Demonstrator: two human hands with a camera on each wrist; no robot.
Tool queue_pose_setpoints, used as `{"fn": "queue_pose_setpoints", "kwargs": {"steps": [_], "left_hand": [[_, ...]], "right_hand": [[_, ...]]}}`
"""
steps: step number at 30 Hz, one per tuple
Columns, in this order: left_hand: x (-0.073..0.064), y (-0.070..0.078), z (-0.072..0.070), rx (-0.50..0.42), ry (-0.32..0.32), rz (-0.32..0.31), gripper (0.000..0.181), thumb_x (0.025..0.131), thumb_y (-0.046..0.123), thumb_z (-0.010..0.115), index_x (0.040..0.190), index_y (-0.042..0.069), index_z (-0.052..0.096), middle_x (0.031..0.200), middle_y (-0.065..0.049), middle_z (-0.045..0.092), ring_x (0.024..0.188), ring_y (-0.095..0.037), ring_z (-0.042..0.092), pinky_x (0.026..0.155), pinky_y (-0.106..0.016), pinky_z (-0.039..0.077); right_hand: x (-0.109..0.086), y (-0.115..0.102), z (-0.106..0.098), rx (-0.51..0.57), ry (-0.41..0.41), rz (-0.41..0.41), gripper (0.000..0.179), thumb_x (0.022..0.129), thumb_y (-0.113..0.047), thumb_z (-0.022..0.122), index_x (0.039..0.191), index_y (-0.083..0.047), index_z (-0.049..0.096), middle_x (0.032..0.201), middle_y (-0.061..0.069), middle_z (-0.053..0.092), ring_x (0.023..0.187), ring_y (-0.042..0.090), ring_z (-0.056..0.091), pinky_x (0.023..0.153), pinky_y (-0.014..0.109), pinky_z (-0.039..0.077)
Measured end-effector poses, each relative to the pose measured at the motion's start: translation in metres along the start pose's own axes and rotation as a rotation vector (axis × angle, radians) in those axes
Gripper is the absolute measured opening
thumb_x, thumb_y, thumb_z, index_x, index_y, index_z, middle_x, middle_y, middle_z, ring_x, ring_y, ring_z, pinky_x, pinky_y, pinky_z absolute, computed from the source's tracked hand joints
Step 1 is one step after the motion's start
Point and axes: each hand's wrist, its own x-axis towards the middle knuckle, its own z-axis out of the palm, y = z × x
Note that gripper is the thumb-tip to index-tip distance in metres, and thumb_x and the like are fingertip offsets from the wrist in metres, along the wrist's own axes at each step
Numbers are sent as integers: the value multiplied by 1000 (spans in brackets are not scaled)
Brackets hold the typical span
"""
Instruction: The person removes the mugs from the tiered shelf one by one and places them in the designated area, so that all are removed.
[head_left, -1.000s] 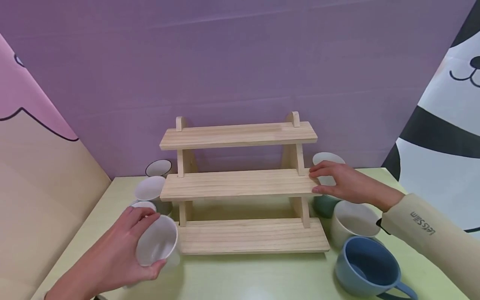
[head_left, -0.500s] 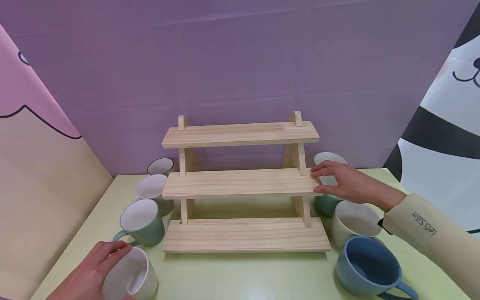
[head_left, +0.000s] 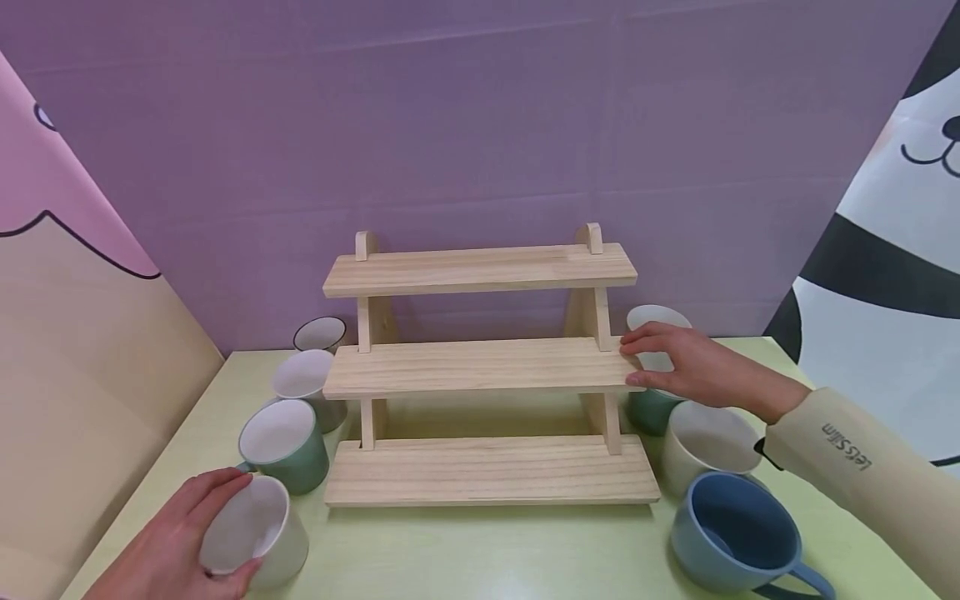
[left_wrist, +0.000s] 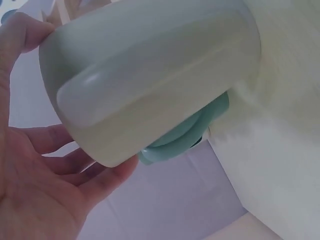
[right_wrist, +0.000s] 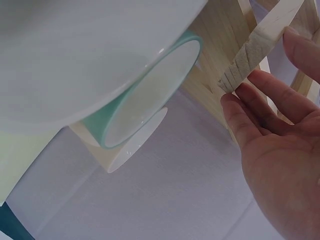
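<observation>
My left hand (head_left: 168, 533) grips a white mug (head_left: 281, 537) at its rim, at the front left of the table in the head view. In the left wrist view the mug (left_wrist: 150, 65) sits between thumb and fingers, its wide handle facing that camera. A three-tier wooden shelf (head_left: 480, 471) stands in the middle. At the right end of its middle board (head_left: 480, 367), my right hand (head_left: 682, 362) holds on. Seen from the right wrist, the board's end (right_wrist: 245, 65) lies between thumb and fingers.
Left of the shelf stand a green mug (head_left: 303, 462), a white mug (head_left: 327, 408) and a dark-rimmed cup (head_left: 321, 335). To the right are a blue mug (head_left: 723, 550), a cream mug (head_left: 686, 454), a green one (head_left: 649, 412) and a white cup (head_left: 656, 315). A purple backdrop (head_left: 480, 125) rises behind.
The left hand has carried the white mug from beside the lowest board down and left toward the front, then slightly back toward the green mug. My right hand stays on the middle board.
</observation>
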Motion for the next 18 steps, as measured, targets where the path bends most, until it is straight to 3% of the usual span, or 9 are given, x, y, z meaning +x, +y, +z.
{"fn": "queue_pose_setpoints", "kwargs": {"steps": [5,11,15,18], "left_hand": [[2,0,1,-45,-14,-58,84,43,25,92,118,6,59,113,3,50,83,-10,53,65,-10,39],[2,-4,1,-35,-22,-88,83,46,23,92,120,8,58,109,4,48,78,-10,54,63,-11,40],[12,-3,-4,-20,-35,-72,84,52,32,91,123,4,56,116,0,50,91,-13,52,76,-8,36],[35,10,-11,-21,-76,-77,83,67,38,84,133,3,49,130,-6,46,111,-20,46,91,-16,31]], "right_hand": [[0,0,1,6,-6,10,56,83,-42,70,123,-3,62,128,16,51,115,38,48,89,57,43],[-2,-1,2,18,-5,19,55,83,-40,71,123,-4,62,127,15,52,115,37,48,88,57,43],[-1,-5,2,3,-10,25,51,84,-36,71,122,-4,62,127,16,51,115,37,48,87,55,44],[-1,-18,1,-38,18,19,45,87,-33,69,121,-4,62,125,17,52,112,36,50,87,53,45]]}}
